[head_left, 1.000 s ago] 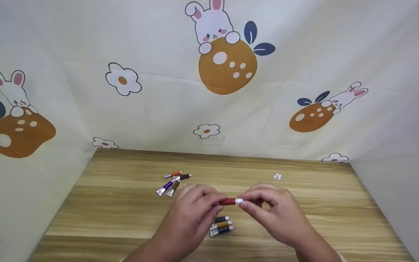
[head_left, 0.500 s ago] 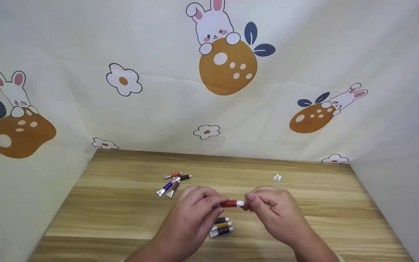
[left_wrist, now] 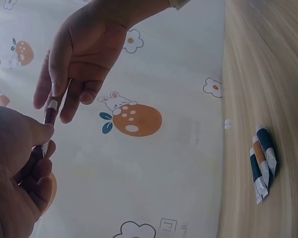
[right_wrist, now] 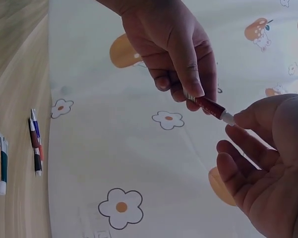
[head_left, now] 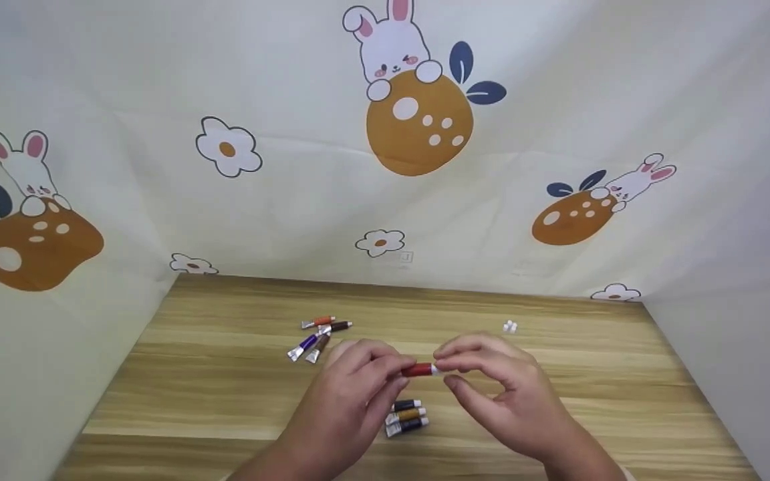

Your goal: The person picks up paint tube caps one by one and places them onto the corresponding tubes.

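A small red paint tube (head_left: 418,369) with a white cap (right_wrist: 228,118) lies roughly level above the table. My left hand (head_left: 355,391) pinches its body between thumb and fingers, hiding the rear end. At the cap end is my right hand (head_left: 512,391), its fingers loosely spread and its thumb parted from the index finger. A fingertip of it touches or nearly touches the cap. Below the hands, two dark tubes and a yellow-ochre paint tube (head_left: 406,416) lie side by side, white caps pointing right.
Farther left on the wooden table (head_left: 224,374) lie several loose tubes, among them an orange tube (head_left: 323,321) and a purple tube (head_left: 303,346). Small white pieces (head_left: 510,327) sit together at the back right. A printed cloth (head_left: 291,200) walls the back and sides.
The right hand's thumb and index finger, together at the cap earlier, have spread apart. The left hand keeps its pinch on the red paint tube, which has shifted only slightly.
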Tool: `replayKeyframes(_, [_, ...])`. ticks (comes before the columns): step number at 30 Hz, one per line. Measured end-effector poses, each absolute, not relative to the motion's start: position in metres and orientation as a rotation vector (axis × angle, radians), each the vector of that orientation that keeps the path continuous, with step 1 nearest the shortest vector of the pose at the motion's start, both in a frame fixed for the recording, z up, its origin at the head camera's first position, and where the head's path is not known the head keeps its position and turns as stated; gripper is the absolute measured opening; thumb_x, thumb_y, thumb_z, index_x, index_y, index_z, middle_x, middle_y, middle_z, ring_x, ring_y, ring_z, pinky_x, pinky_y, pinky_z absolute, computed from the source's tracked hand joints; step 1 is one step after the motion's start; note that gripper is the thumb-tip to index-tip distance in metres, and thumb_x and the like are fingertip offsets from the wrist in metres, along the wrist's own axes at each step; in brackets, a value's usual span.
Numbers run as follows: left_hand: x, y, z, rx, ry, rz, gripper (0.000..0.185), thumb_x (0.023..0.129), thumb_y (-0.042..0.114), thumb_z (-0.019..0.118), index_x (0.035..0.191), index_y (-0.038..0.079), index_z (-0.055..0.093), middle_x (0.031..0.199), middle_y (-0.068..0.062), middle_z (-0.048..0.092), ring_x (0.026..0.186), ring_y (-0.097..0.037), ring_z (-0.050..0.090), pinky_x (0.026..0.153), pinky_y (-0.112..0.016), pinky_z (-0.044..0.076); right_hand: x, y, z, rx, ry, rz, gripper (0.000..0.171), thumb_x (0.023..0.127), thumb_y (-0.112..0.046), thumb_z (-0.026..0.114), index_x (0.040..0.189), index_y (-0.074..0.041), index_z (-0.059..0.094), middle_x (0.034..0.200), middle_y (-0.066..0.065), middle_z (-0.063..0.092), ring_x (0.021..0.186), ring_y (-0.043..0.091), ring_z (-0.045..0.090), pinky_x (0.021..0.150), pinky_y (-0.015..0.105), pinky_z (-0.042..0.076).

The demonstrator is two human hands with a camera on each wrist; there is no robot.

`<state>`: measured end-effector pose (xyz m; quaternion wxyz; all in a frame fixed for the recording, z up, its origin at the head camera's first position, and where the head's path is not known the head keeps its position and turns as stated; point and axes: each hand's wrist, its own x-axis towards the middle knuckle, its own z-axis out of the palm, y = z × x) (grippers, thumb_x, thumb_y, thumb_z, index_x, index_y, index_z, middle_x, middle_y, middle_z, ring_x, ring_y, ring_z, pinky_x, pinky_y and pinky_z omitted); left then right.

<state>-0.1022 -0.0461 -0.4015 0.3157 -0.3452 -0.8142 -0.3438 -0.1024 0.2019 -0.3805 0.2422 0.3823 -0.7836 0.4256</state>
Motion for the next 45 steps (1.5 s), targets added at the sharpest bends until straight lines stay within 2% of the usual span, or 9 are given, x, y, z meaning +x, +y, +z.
replayKeyframes(6, [-0.1011, -0.0462, -0.4013, -0.916, -2.152, -0.904, 0.019, 0.100, 0.022, 0.077, 0.119, 0.023, 0.079, 0.111, 0.014, 0.071, 0.102, -0.007, 0.062, 0.091, -0.026, 0.049, -0.1007, 0.1997, -0.3814, 0.906, -2.237, 1.104, 0.029, 0.089, -0.006, 0.086, 0.110, -0.026, 0.082, 0.103, -0.009, 0.078, 0.089, 0.006, 0.068, 0.073, 0.024, 0.057])
replayKeyframes(11, [-0.1005, -0.0461, -0.4020, -0.914, -2.163, -0.919, 0.020, 0.100, 0.022, 0.077, 0.120, 0.024, 0.079, 0.112, 0.014, 0.071, 0.104, -0.008, 0.062, 0.091, -0.025, 0.050, -0.0988, 0.1985, -0.3796, 0.805, -2.330, 1.080, 0.019, 0.092, -0.015, 0.085, 0.102, -0.031, 0.082, 0.098, -0.016, 0.076, 0.081, 0.003, 0.063, 0.069, 0.022, 0.054])
replayKeyframes(16, [-0.1011, -0.0451, -0.4032, -0.928, -2.135, -0.926, 0.020, 0.100, 0.020, 0.078, 0.119, 0.022, 0.079, 0.112, 0.012, 0.071, 0.103, -0.010, 0.062, 0.090, -0.025, 0.051, -0.0997, 0.1985, -0.3790, 0.797, -2.355, 1.113, 0.017, 0.095, -0.014, 0.081, 0.094, -0.031, 0.081, 0.092, -0.017, 0.075, 0.078, 0.001, 0.062, 0.067, 0.022, 0.053])
replayKeyframes(18, [-0.1012, -0.0452, -0.4033, -0.926, -2.140, -0.924, 0.019, 0.100, 0.021, 0.077, 0.119, 0.022, 0.079, 0.112, 0.012, 0.071, 0.103, -0.009, 0.062, 0.089, -0.025, 0.051, -0.1007, 0.1991, -0.3793, 0.816, -2.352, 1.115, 0.018, 0.095, -0.013, 0.081, 0.095, -0.031, 0.081, 0.092, -0.017, 0.075, 0.079, 0.002, 0.063, 0.067, 0.023, 0.054])
replayKeyframes(21, [-0.1005, -0.0460, -0.4022, -0.916, -2.162, -0.926, 0.020, 0.101, 0.022, 0.076, 0.120, 0.023, 0.079, 0.113, 0.014, 0.070, 0.104, -0.007, 0.062, 0.090, -0.024, 0.051, -0.1016, 0.2006, -0.3797, 0.851, -2.342, 1.118, 0.022, 0.094, -0.015, 0.083, 0.109, -0.031, 0.080, 0.100, -0.015, 0.076, 0.086, 0.003, 0.065, 0.070, 0.023, 0.055])
replayKeyframes(25, [-0.1002, -0.0465, -0.4015, -0.909, -2.173, -0.915, 0.021, 0.100, 0.021, 0.078, 0.121, 0.023, 0.079, 0.112, 0.015, 0.070, 0.104, -0.006, 0.061, 0.090, -0.025, 0.050, -0.1030, 0.2026, -0.3802, 0.992, -2.259, 1.091, 0.052, 0.085, -0.013, 0.091, 0.133, -0.023, 0.072, 0.120, -0.005, 0.075, 0.103, 0.010, 0.068, 0.077, 0.025, 0.058])
replayKeyframes(27, [-0.1004, -0.0466, -0.4011, -0.900, -2.181, -0.904, 0.021, 0.099, 0.020, 0.079, 0.120, 0.023, 0.079, 0.112, 0.016, 0.070, 0.104, -0.005, 0.061, 0.091, -0.024, 0.050, -0.1038, 0.2030, -0.3805, 1.069, -2.203, 1.065, 0.060, 0.083, -0.011, 0.092, 0.138, -0.018, 0.069, 0.127, 0.000, 0.074, 0.111, 0.014, 0.069, 0.081, 0.025, 0.059])
replayKeyframes(37, [-0.1000, -0.0467, -0.3991, -0.881, -2.176, -0.900, 0.020, 0.099, 0.021, 0.078, 0.119, 0.024, 0.079, 0.110, 0.015, 0.070, 0.103, -0.006, 0.061, 0.092, -0.024, 0.047, -0.1083, 0.2016, -0.3814, 1.208, -2.052, 1.089, 0.047, 0.082, 0.006, 0.087, 0.125, -0.010, 0.076, 0.118, 0.007, 0.072, 0.111, 0.018, 0.069, 0.096, 0.018, 0.057])
replayKeyframes(45, [-0.1002, -0.0457, -0.3999, -0.889, -2.162, -0.917, 0.021, 0.098, 0.020, 0.080, 0.118, 0.024, 0.079, 0.111, 0.015, 0.070, 0.103, -0.006, 0.062, 0.093, -0.025, 0.047, -0.1044, 0.2016, -0.3817, 1.096, -2.144, 1.107, 0.038, 0.085, 0.000, 0.088, 0.118, -0.016, 0.079, 0.108, 0.003, 0.075, 0.099, 0.013, 0.068, 0.086, 0.020, 0.057])
